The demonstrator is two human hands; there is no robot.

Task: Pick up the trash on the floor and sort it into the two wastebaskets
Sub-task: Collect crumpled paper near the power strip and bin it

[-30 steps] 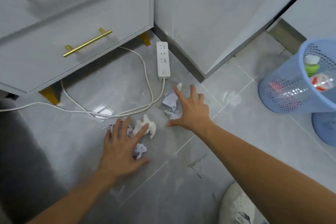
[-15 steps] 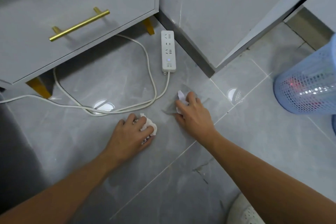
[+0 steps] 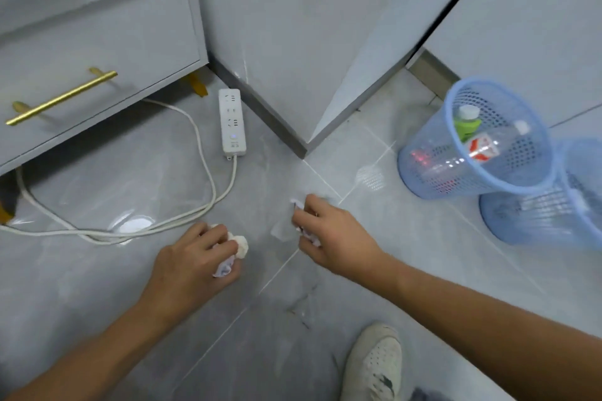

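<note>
My left hand (image 3: 195, 257) is closed around crumpled white paper (image 3: 239, 246), which sticks out past the fingers just above the grey floor tiles. A second wad of crumpled paper (image 3: 298, 205) is gripped in my right hand (image 3: 329, 238), mostly hidden by the fingers. At the right stand two blue mesh wastebaskets. The nearer wastebasket (image 3: 423, 159) holds plastic bottles, one with a green label. The other wastebasket (image 3: 521, 225) sits behind and below it, its contents unclear.
A white power strip (image 3: 232, 122) lies by the wall corner, its cord (image 3: 208, 179) looping across the floor to the left. A grey drawer cabinet with a gold handle (image 3: 62, 98) stands at left. My white shoe (image 3: 374, 365) is at the bottom.
Both hands went from spread open over the paper wads to closed on them. The view has swung right, bringing both wastebaskets into sight.
</note>
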